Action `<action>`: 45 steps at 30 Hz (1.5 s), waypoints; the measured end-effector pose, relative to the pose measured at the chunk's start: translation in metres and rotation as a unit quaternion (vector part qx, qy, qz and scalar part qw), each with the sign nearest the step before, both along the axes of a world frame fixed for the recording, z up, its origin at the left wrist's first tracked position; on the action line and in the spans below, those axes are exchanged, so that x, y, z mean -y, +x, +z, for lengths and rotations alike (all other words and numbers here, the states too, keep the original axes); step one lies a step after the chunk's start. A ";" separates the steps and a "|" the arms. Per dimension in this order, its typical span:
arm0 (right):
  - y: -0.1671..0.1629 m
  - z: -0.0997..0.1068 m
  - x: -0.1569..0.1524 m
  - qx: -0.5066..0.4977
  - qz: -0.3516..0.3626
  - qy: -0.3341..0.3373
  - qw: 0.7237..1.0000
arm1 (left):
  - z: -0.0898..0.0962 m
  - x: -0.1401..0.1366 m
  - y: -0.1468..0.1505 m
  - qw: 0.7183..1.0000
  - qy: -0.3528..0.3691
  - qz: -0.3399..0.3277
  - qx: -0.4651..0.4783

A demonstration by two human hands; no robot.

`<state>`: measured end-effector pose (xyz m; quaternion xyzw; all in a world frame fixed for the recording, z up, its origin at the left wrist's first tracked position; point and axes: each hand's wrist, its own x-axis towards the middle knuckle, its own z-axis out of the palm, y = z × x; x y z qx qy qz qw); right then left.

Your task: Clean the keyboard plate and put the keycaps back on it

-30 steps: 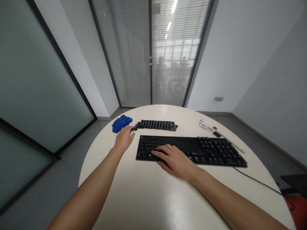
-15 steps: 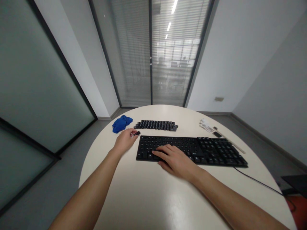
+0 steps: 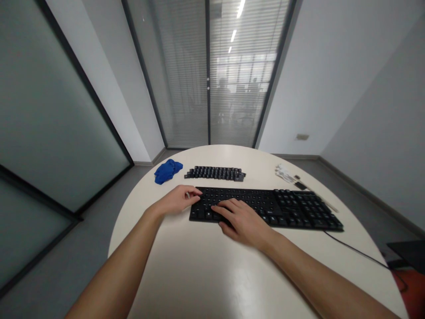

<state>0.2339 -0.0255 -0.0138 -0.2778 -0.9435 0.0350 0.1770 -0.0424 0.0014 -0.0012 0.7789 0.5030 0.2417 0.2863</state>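
A black full-size keyboard [image 3: 285, 207] lies across the round cream table [image 3: 199, 270]. My left hand [image 3: 179, 200] is at the keyboard's far left corner, fingertips pinched together over the top-left keys; the small black keycap it carried is hidden between the fingers. My right hand [image 3: 244, 221] rests flat on the keyboard's left half, fingers spread over the lower rows. Behind the keyboard lies a row of loose black keycaps [image 3: 215, 173].
A crumpled blue cloth [image 3: 168, 171] lies at the table's back left. Small white and dark items [image 3: 288, 175] sit at the back right. The keyboard's cable [image 3: 360, 251] runs off the right edge. Glass partitions and a blind-covered door stand beyond.
My left hand lifted a keycap from the left end of the loose row and brought it toward me to the keyboard's top-left corner. My right hand stayed put.
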 end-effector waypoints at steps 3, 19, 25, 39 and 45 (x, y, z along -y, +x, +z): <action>-0.001 0.000 0.001 -0.003 -0.003 -0.003 1.000 | 0.003 0.003 0.003 0.999 -0.041 -0.018 -0.016; -0.004 0.002 0.004 -0.003 -0.019 -0.010 1.000 | 0.008 0.004 -0.001 0.996 -0.082 -0.040 -0.001; -0.004 0.001 0.004 -0.005 -0.017 -0.009 1.000 | 0.008 0.002 -0.007 0.996 -0.079 -0.036 0.004; -0.005 -0.001 0.003 -0.004 -0.020 -0.009 1.000 | 0.005 0.001 -0.009 0.997 -0.060 -0.050 0.000; -0.011 0.002 0.011 0.027 -0.043 0.001 0.999 | 0.010 0.002 -0.008 0.996 -0.044 -0.084 -0.004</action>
